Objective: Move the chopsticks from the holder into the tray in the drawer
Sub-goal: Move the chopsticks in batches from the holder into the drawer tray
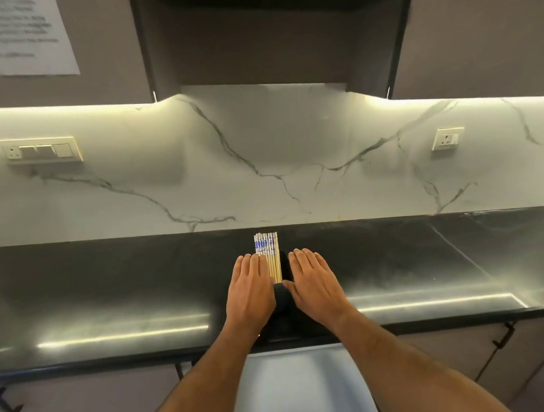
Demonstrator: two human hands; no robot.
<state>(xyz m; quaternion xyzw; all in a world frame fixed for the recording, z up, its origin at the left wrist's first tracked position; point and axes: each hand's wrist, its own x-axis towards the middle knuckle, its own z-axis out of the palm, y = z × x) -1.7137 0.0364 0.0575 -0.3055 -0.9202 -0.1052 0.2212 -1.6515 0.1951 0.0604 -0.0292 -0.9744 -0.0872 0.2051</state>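
The printed sheet on the wall carries text, probably a notice, too blurred to read.

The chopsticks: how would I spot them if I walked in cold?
Look along the long black countertop under the marble wall. At its middle, between the left hand and right hand, stands a row of pale chopsticks, blue-and-white on top.

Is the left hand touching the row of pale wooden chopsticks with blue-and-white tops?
Touching. In the head view the left hand lies flat, its inner fingers overlapping the chopsticks' left edge with no gap.
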